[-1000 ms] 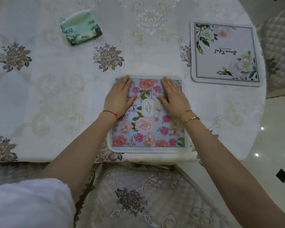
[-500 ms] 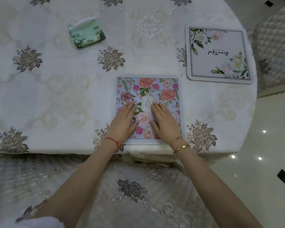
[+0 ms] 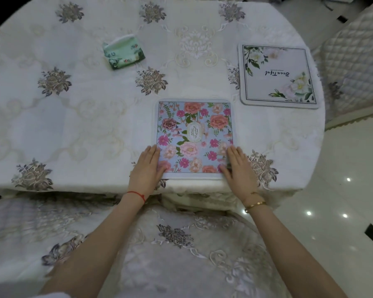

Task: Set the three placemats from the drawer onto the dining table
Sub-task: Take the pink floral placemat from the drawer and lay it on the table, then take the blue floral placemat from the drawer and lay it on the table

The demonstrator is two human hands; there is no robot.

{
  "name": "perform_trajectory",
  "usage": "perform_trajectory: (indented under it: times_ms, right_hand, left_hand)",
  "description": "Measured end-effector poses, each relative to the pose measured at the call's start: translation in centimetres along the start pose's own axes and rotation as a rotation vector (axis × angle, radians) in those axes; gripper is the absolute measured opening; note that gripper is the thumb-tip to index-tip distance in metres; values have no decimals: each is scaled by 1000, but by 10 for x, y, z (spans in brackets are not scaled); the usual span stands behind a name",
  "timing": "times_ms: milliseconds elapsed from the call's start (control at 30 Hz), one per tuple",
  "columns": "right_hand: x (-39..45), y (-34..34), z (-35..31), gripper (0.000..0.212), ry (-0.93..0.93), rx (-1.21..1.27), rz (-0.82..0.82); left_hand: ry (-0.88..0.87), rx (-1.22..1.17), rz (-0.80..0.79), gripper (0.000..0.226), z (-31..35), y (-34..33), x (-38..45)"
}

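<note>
Placemats were the matter in hand, and two lay on the dining table (image 3: 78, 117). The blue floral placemat (image 3: 194, 136) sat flat at the near edge, its front border flush with the table's rim. The left hand (image 3: 146, 168) rested flat along its left side and the right hand (image 3: 239, 166) along its right side, fingers straight and close together, pressing on the mat and gripping nothing. The white placemat (image 3: 278, 75) lay further back to the right, well apart from both hands. No third mat was in view.

Each mat was a square with rounded corners, thin, with a pale border round a printed face. They looked light and fairly stiff, perhaps with a soft backing, though the view could not settle that. On the embroidered tablecloth (image 3: 181, 39) a mat would likely slide if pushed, so lifting by two opposite edges seemed the best hold. A green tissue packet (image 3: 123, 53), soft and crumpled, lay far off to the left.
</note>
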State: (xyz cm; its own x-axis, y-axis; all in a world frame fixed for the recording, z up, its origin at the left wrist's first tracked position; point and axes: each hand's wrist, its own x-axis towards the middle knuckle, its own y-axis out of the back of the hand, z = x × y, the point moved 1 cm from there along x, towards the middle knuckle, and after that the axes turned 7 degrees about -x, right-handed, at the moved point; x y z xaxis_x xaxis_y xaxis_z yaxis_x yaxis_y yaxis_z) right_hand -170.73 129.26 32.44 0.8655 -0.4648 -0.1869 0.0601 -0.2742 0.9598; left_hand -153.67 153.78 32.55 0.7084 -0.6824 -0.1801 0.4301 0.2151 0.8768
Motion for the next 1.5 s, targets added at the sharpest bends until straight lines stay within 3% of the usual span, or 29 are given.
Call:
perform_trajectory:
  times_ms: [200,500,700,1067,1500]
  right_hand:
    - [-14,-20,-37,71,40,5,-51]
    - [-59,-2,16,56,-83,30,-14]
    - [-112,33,37,52,-126,71,121]
    - [-289,59,113,35,-419,180,383]
    - [-507,89,305,37,-745,225,465]
  left_hand:
    - [-27,1,-25,65,27,-20,-13]
    - [-18,-8,-37,59,10,1,-32]
    - [-243,44,-43,46,42,17,-51]
    - [-451,-62,-90,37,195,-5,-99]
    - [-609,-145,-173,29,462,-124,-174]
